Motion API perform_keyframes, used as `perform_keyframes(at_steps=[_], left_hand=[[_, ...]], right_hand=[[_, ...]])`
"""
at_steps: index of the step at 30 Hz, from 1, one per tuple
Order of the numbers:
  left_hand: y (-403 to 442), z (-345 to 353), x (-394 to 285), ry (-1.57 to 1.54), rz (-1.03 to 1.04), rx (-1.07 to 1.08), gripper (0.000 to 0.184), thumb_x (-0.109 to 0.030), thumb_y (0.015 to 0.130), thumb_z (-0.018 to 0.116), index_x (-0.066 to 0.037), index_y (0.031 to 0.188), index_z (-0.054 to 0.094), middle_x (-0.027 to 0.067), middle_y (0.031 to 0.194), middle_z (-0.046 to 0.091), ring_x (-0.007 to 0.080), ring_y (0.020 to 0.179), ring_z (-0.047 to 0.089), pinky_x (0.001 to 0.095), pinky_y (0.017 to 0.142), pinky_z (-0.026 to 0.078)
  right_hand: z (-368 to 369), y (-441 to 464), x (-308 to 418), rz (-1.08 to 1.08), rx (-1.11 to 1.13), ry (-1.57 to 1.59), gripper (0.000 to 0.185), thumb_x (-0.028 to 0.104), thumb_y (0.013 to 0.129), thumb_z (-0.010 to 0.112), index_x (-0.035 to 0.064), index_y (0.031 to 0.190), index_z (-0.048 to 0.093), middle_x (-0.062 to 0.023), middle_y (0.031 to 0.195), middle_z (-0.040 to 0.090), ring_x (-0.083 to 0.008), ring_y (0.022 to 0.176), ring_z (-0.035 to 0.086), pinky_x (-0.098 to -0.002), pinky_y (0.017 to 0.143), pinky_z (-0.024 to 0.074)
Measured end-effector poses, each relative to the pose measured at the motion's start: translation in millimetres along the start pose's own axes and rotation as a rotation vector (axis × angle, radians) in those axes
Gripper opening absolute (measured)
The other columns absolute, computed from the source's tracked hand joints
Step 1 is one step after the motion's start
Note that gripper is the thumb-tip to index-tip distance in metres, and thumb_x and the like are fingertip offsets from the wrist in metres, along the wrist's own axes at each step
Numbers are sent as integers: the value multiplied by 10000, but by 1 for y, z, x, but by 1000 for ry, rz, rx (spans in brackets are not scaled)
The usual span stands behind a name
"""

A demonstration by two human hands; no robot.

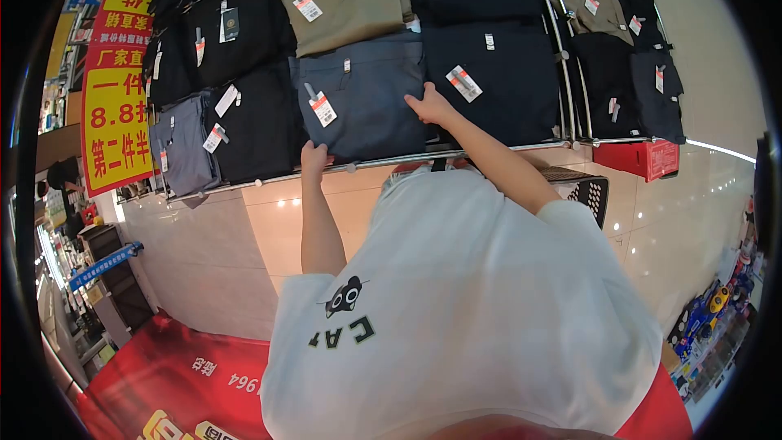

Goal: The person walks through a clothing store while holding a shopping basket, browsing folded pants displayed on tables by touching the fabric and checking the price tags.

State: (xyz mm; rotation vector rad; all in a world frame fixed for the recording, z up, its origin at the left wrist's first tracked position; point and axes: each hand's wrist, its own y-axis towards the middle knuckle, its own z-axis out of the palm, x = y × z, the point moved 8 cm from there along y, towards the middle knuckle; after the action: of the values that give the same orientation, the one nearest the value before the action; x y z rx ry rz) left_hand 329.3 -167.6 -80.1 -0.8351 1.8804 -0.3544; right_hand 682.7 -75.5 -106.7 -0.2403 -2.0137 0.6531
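A stack of folded blue-grey trousers [371, 94] lies on the display rack in front of me, a white and orange price tag [322, 109] on top. At its front left corner, my left hand [314, 156] is closed on the edge of the fabric. My right hand [433, 107] grips the right edge, its thumb over the top and a finger along the side; the other fingertips are hidden. Folded navy trousers [509, 73] sit close to the right hand, and folded black trousers [257, 122] lie left of the stack.
Folded khaki trousers [346, 0] lie behind the blue-grey stack. A metal rail [379, 163] runs along the rack's front. Left hangs a yellow and red sign [118, 114]; a red box [639, 160] and a dark basket [588, 195] are at right.
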Motion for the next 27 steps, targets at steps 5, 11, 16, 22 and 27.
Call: perform_keyframes(at_steps=[5, 11, 16, 22, 27], left_hand=[[1, -5, -6, 0, 77, 63, 285, -30, 810, 509, 47, 1069, 600, 152, 966, 668, 242, 703, 689, 326, 622, 595], [22, -18, -8, 252, 112, 68, 234, -95, 797, 560, 51, 959, 647, 150, 790, 676, 205, 676, 671, 328, 583, 548], [31, -5, -4, 563, 16, 255, 276, -160, 824, 568, 60, 968, 650, 140, 771, 661, 229, 657, 671, 341, 589, 526], [-9, 11, -115, 828, 354, 49, 473, -401, 903, 535, 15, 1066, 689, 234, 1021, 701, 382, 998, 669, 434, 868, 514], [-64, 150, -212, 477, 1088, 10, 367, -238, 941, 568, 14, 1206, 605, 281, 1219, 582, 436, 1145, 557, 456, 987, 453]], right_hand=[[17, 4, 15, 40, 26, 171, 443, 339, 906, 588, -87, 1028, 584, -288, 900, 677, -393, 786, 699, -433, 779, 542], [-21, 20, 52, -298, -400, -182, 311, 310, 909, 581, 6, 953, 630, -251, 965, 676, -429, 955, 647, -488, 843, 512], [-24, -11, 3, -257, -181, -54, 334, 377, 886, 640, 48, 941, 664, -207, 907, 692, -392, 908, 666, -441, 815, 516], [-42, -108, -35, -261, -175, 195, 256, 247, 880, 680, 44, 1028, 632, -117, 786, 640, -224, 706, 635, -347, 660, 508], [-162, -169, -77, -223, -660, 92, 264, 169, 873, 678, 46, 1099, 620, -137, 948, 619, -260, 777, 631, -374, 720, 519]])
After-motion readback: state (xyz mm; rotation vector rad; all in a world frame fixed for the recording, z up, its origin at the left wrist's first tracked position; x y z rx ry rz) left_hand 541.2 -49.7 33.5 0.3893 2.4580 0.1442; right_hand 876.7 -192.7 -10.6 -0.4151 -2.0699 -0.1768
